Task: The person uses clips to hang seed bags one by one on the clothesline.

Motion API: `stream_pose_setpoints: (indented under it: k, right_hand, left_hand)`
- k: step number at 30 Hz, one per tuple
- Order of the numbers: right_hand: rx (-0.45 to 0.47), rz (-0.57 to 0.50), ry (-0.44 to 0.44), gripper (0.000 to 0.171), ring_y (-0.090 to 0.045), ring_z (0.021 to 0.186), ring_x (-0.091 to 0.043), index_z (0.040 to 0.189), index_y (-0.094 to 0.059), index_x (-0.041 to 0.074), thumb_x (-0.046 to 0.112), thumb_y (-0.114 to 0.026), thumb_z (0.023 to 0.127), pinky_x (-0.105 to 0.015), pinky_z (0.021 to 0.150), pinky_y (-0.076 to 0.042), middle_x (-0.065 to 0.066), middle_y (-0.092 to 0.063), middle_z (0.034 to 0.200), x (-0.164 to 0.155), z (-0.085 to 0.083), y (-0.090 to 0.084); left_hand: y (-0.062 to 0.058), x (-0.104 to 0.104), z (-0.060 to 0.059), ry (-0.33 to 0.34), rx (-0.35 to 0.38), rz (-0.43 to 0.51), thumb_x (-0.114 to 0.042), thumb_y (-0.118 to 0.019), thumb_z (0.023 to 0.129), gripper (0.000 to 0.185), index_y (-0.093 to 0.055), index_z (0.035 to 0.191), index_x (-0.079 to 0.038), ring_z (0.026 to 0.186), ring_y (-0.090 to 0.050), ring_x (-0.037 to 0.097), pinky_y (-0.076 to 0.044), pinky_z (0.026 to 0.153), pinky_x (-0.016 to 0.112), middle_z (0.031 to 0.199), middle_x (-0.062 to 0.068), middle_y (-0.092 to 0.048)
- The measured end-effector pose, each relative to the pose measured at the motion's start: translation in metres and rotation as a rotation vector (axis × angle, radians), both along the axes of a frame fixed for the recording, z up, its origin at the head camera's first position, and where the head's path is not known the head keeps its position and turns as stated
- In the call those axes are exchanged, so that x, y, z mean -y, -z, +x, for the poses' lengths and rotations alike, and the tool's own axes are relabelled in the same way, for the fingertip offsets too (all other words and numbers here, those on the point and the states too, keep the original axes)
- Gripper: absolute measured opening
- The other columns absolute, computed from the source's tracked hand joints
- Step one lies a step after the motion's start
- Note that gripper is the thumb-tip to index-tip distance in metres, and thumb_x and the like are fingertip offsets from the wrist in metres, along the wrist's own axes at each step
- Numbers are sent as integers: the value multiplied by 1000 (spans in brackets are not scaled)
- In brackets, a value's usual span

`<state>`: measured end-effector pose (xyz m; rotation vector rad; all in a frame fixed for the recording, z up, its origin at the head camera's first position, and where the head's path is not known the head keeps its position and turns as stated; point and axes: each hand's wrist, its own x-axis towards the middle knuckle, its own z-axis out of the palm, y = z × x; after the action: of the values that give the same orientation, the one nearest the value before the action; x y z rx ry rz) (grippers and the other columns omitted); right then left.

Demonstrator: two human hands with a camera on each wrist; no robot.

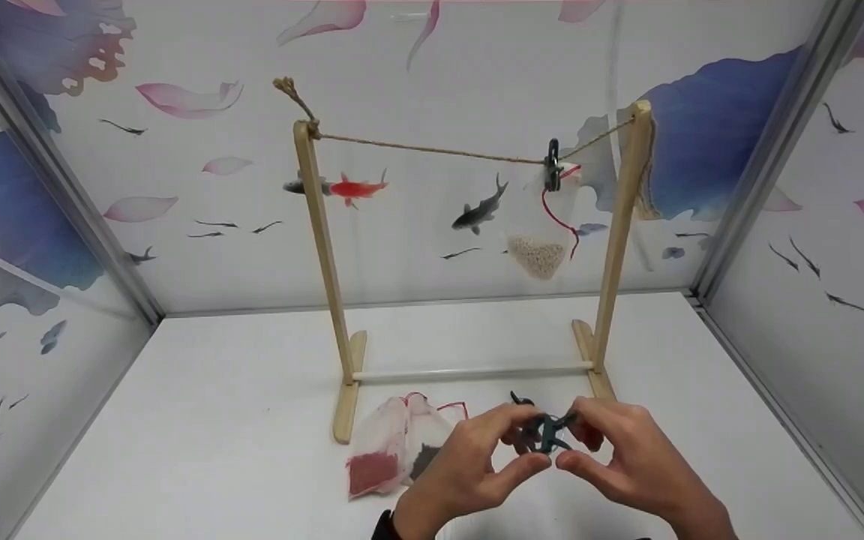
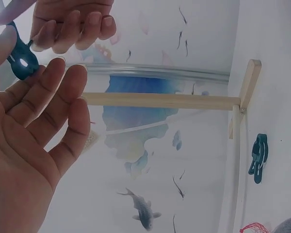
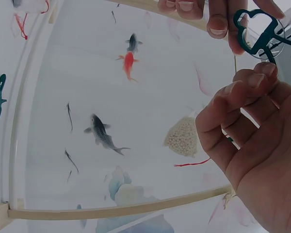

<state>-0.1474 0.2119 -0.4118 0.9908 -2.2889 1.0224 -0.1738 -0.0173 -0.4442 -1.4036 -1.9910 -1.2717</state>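
Note:
Both hands hold one dark teal clip (image 1: 544, 433) low over the table's front, just in front of the wooden rack (image 1: 323, 247). My left hand (image 1: 511, 450) pinches it from the left between thumb and fingers. My right hand (image 1: 578, 442) pinches it from the right. The left wrist view shows the clip (image 2: 22, 56) against my left thumb, and in the right wrist view the clip (image 3: 259, 31) sits above my curled right fingers (image 3: 247, 82). A second teal clip (image 1: 520, 398) lies on the table just behind the hands.
A twine line (image 1: 432, 150) spans the rack's posts. A dark clip (image 1: 552, 165) pins a clear bag of white beads (image 1: 537, 255) to it near the right post. Two bags, red beads (image 1: 372, 472) and dark beads (image 1: 424, 459), lie by the rack's left foot.

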Motion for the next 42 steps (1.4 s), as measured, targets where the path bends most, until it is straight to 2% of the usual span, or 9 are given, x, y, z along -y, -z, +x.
stream_pose_setpoints:
  k: [9,17,24,30,34,36,38,42]
  right_hand:
    - [0,-10,-11,24,-50,62,-1,93,-59,26,15,-80,86,-19,53,-43,20,-52,76,1,1,-2]
    - [-128,-57,-87,28,-48,61,2,87,-60,21,0,-78,84,-11,54,-41,14,-53,72,2,-4,2]
    - [-169,-41,-90,30,-44,60,3,85,-61,22,-6,-73,87,-9,52,-37,14,-49,70,3,-5,1]
    - [-184,-40,-82,29,-43,60,3,88,-64,20,-8,-71,88,-9,51,-38,13,-49,70,0,-5,-3]
    - [-168,-44,-35,29,-42,60,4,88,-65,21,-7,-73,87,-9,51,-37,15,-49,70,-3,-4,-4]
    - [-176,-40,-29,31,-40,60,4,85,-64,21,-8,-73,85,-8,50,-36,15,-47,68,-4,-4,-4]
    - [-203,-33,-39,33,-38,59,4,83,-62,21,-10,-74,84,-7,51,-34,14,-45,67,-4,-6,-2]
    - [-243,-20,-65,32,-37,59,5,81,-59,21,-7,-73,87,-6,52,-33,14,-43,66,-4,-9,1]
  left_hand:
    - [0,-1,0,19,5,8,-22,-66,100,36,-55,132,-8,87,-61,1,-51,77,13,106,0,-66]
    - [1,-3,-1,35,-2,3,-22,-68,100,42,-54,136,-5,88,-64,2,-51,80,14,110,2,-66]
    - [-1,-1,-1,25,13,-3,-21,-73,96,49,-53,137,-4,87,-65,4,-51,79,14,111,2,-67]
    - [-3,7,-5,-15,5,-4,-27,-72,97,50,-53,139,-7,86,-66,4,-52,78,15,107,1,-67]
    - [-4,20,-11,-73,56,36,-31,-71,97,51,-55,139,-10,85,-67,5,-53,76,19,103,0,-66]
    - [-4,25,-12,-123,82,66,-31,-72,96,50,-57,138,-10,83,-66,6,-53,74,22,103,0,-66]
    - [-4,30,-13,-194,114,91,-30,-72,96,46,-60,136,-9,80,-66,7,-54,72,24,102,0,-67]
    - [-1,34,-16,-402,224,93,-30,-72,96,39,-66,127,-7,74,-65,7,-55,66,27,97,2,-69]
